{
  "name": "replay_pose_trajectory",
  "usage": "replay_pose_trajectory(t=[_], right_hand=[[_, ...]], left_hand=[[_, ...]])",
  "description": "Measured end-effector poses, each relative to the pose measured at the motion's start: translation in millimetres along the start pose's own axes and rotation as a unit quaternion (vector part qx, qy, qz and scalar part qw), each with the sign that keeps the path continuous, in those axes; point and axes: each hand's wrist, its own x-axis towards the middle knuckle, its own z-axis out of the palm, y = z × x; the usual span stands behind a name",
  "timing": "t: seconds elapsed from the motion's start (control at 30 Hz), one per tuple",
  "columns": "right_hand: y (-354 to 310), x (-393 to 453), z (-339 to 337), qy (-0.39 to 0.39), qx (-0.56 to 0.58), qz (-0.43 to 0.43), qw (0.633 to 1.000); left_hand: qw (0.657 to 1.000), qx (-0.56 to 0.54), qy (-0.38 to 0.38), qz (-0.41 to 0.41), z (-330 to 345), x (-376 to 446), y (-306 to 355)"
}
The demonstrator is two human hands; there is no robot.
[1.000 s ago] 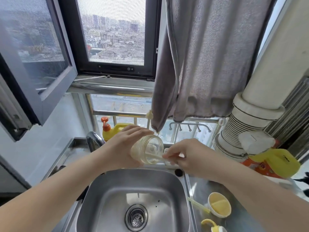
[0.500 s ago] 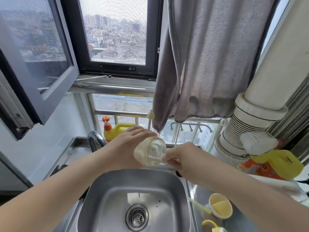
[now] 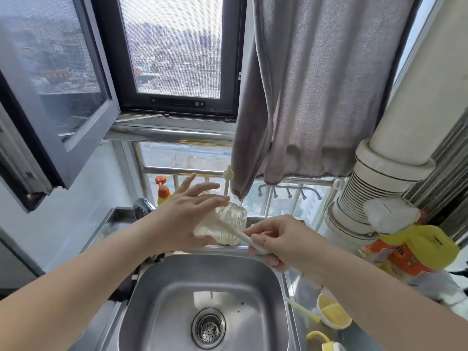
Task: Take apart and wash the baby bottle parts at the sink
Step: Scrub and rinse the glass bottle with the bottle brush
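1. Head view is showing the left hand [image 3: 184, 219] holding a clear baby bottle [image 3: 222, 225] above the back rim of the sink [image 3: 202, 300], palm and thumb cradling it while the fingers are spreading out nearly straight over its top.
2. Just right of that hand, the right hand [image 3: 281, 239] is pinching the white handle of a bottle brush [image 3: 243, 235] between curled fingers and thumb.
3. The brush is angling up and left from the right hand, its head sitting inside the bottle through the mouth.
4. Below both hands, the drain strainer [image 3: 208, 328] is lying at the basin's bottom.
5. Below the right forearm, on the steel surface [image 3: 304, 287], a yellow cup [image 3: 333, 312] and a pale straw [image 3: 301, 309] are lying beside each other.
6. Behind the left hand, a yellow pump bottle [image 3: 163, 191] is standing by the tap [image 3: 143, 206].
7. Above the hands, a grey towel [image 3: 304, 97] is hanging.
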Motion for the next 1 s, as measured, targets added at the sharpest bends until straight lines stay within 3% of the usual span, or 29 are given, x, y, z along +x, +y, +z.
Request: replay_pose_trajectory(t=[0.2, 0.5, 0.57, 0.67, 0.7, 0.8, 0.87, 1.0], right_hand=[[-2, 2, 3, -0.023, 0.123, 0.016, 0.992], [-3, 3, 3, -0.009, 0.099, -0.003, 0.995], [-2, 2, 4, -0.010, 0.068, -0.013, 0.998], [-2, -1, 8, 0.012, -0.054, -0.080, 0.995], [-2, 0, 7, 0.025, -0.141, -0.127, 0.982], [-3, 3, -2, 0.036, -0.390, -0.215, 0.895], [-6, 5, -9, 0.049, -0.393, -0.227, 0.890], [-11, 6, -13, 0.114, -0.277, -0.224, 0.927]], left_hand=[[0.995, 0.092, 0.034, 0.016, 4, -3, 4], [0.987, 0.150, 0.028, 0.047, 8, 5, 1], [0.987, 0.146, 0.043, 0.045, 9, 7, 2], [0.995, 0.051, 0.084, 0.009, 0, 13, 6], [0.995, 0.028, 0.091, 0.002, -3, 15, 6], [0.997, -0.017, 0.077, -0.015, -7, 14, 3], [0.996, -0.043, 0.073, -0.030, -6, 11, -1], [0.997, -0.054, 0.046, -0.035, -9, 9, -3]])
